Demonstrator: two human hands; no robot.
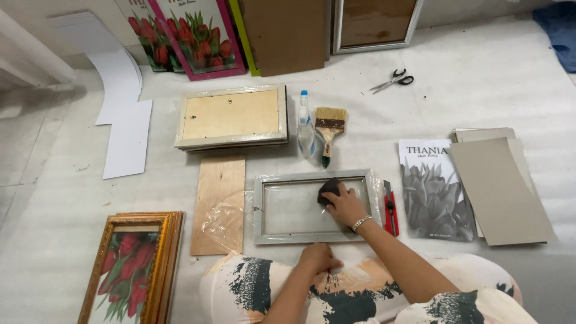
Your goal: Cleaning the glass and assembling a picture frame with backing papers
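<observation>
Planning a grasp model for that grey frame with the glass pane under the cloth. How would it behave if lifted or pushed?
The grey frame looks rigid, so it would probably lift flat without sagging. Its glass pane is likely fragile and smooth, so a fingertip grip there may slip. Lying flat on the white floor covering, it should slide, not tip; the right hand pressing a dark cloth pins it.

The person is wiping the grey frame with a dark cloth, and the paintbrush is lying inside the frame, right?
Not quite. The head view shows the right hand pressing the dark cloth on the grey frame, but the paintbrush lies outside it, just beyond its far edge, beside the spray bottle.
</observation>
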